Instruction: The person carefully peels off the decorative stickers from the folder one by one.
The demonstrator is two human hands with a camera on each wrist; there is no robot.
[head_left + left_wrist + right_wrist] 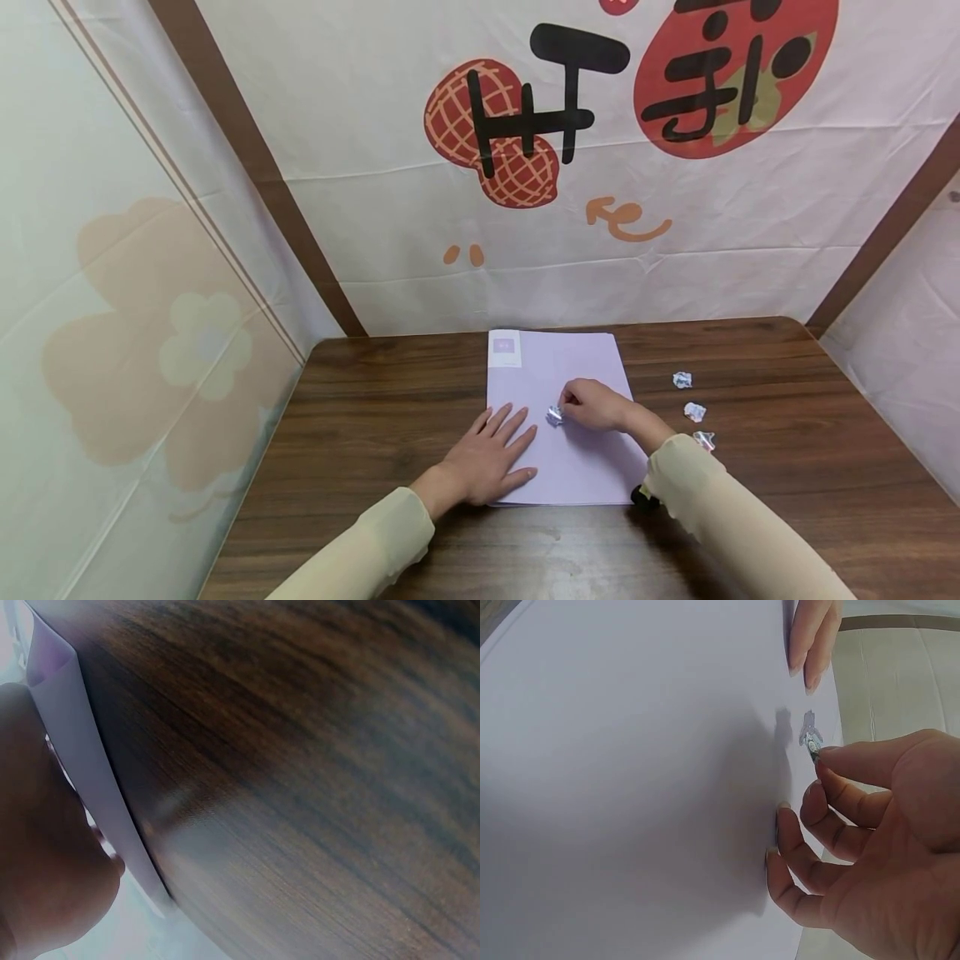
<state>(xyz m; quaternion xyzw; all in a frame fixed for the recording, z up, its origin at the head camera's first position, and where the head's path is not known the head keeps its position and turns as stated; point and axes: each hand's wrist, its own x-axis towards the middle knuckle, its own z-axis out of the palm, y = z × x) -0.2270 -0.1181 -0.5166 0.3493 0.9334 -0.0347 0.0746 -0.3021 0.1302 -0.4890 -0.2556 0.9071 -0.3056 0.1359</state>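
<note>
A lilac folder (558,479) with a white label in its upper left corner lies on the table. My left hand (483,460) rests on its left part, palm down with the fingers spread. Over the middle of the folder, my right hand (596,406) pinches a small shiny silvery sticker (554,416) between thumb and forefinger. The right wrist view shows this sticker (810,736) held by its edge, tilted up from the folder's surface, with the other fingers loosely bent. In the left wrist view, the folder's side (90,742) appears thick beside the left hand (52,855).
Three similar shiny pieces lie on the brown wooden table (375,417) right of the folder: a far one (682,380), a middle one (694,412) and a near one (704,440) by the right sleeve. A printed cloth (390,192) hangs behind the table.
</note>
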